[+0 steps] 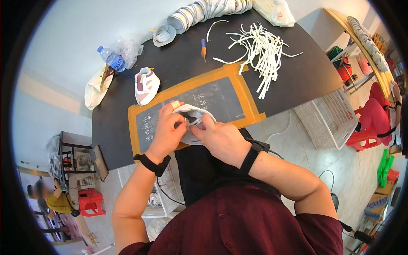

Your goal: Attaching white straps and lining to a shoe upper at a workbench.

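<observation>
A whitish shoe upper [191, 138] is held over the near edge of the table, its opening turned up. My left hand [168, 131] grips its left side, with thumb and fingers bent at the rim and a yellowish wrap on one fingertip. From the right, my right hand [222, 140] pinches the upper, its thumb and fingers reaching into the opening. Dark material shows inside; the fingertips partly hide it. Beneath lies a dark board [217, 94] bordered with orange tape. Farther left on the table sits another upper [147, 87], white with maroon and pink panels.
White strips [261, 53] lie heaped at the far right, near an orange-handled pointed tool [203, 50]. Nested uppers [199, 16] line the back edge. A water bottle [111, 58] and cream pouch [97, 91] are left. A white crate [325, 119] stands right; another person [59, 202] is far left.
</observation>
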Available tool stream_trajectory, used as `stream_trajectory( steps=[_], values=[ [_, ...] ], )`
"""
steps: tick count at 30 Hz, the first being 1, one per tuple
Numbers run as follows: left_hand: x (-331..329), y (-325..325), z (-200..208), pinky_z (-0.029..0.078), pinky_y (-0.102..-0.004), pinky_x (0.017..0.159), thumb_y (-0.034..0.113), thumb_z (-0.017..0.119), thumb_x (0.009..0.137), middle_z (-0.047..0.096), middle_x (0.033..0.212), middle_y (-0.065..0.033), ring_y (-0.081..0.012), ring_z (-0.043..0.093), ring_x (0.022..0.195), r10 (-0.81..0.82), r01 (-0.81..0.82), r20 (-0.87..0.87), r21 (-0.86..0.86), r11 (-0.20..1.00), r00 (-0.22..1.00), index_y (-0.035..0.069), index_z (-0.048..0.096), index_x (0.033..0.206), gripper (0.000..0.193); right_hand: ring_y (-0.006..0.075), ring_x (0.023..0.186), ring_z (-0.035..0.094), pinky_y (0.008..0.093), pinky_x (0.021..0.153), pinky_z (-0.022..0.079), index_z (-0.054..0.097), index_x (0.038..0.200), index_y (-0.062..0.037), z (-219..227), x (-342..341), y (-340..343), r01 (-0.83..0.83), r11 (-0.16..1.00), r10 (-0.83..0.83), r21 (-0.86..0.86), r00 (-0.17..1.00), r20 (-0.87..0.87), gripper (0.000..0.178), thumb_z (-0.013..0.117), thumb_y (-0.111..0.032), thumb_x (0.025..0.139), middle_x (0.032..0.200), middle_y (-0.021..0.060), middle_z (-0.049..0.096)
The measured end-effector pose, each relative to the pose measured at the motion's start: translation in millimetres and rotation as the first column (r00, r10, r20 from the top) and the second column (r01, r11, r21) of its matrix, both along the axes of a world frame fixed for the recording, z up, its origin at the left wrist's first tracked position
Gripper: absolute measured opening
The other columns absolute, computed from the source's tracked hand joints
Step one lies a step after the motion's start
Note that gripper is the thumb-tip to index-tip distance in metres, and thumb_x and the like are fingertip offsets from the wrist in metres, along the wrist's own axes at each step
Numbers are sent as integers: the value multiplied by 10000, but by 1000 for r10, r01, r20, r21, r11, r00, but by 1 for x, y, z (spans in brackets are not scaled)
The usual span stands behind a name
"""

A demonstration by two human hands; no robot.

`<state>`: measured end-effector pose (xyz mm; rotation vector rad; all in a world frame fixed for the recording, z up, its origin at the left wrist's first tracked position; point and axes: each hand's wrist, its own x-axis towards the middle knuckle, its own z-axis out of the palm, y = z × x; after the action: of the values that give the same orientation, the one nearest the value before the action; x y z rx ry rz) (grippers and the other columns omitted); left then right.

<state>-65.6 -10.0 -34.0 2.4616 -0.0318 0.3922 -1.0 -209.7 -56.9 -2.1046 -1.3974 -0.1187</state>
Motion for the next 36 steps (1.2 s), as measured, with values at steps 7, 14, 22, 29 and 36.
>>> stream_trajectory(
  steps=[7, 14, 22, 29, 36],
  values=[
    [-2, 1, -1, 345, -464, 1072, 38, 672, 799, 565, 1333, -163, -380, 452, 1256, -19, 15, 34, 124, 992, 999, 21, 609, 837, 75, 241, 704, 668, 359, 590, 545, 607, 1239, -139, 0, 0, 2, 10, 994, -10, -105, 1000, 5, 385, 635, -129, 856, 1002, 109, 537],
    [-6, -1, -2, 409, -449, 1010, 14, 683, 759, 583, 1253, -178, -388, 490, 1192, 15, -23, 89, 94, 995, 996, 9, 640, 839, 91, 235, 693, 660, 353, 601, 546, 610, 1279, -147, 4, 0, 1, 11, 993, -6, -116, 999, 45, 415, 627, -127, 864, 996, 111, 529],
    [-6, 3, -2, 389, -452, 1031, 10, 675, 736, 573, 1291, -162, -380, 475, 1216, 6, -13, 66, 107, 994, 998, 26, 611, 817, 105, 261, 689, 652, 369, 628, 536, 590, 1273, -100, 11, 0, 1, -12, 995, 15, -99, 1000, 23, 411, 570, -98, 863, 957, 126, 523],
    [-6, 1, 9, 448, -441, 973, 9, 695, 738, 585, 1282, -148, -378, 512, 1176, 7, -20, 46, 295, 955, 999, 20, 609, 836, 131, 235, 702, 666, 346, 632, 549, 586, 1324, -154, 12, 2, 5, -40, 993, 41, -116, 999, 13, 450, 600, -112, 876, 998, 123, 528],
    [-8, 0, 12, 468, -428, 952, 23, 706, 747, 588, 1266, -148, -358, 530, 1165, 80, -73, -5, 345, 936, 997, 11, 626, 853, 133, 248, 702, 675, 338, 644, 553, 564, 1350, -134, 21, -2, 10, 5, 955, 36, -296, 990, 133, 488, 584, -101, 863, 997, 139, 538]
  ],
)
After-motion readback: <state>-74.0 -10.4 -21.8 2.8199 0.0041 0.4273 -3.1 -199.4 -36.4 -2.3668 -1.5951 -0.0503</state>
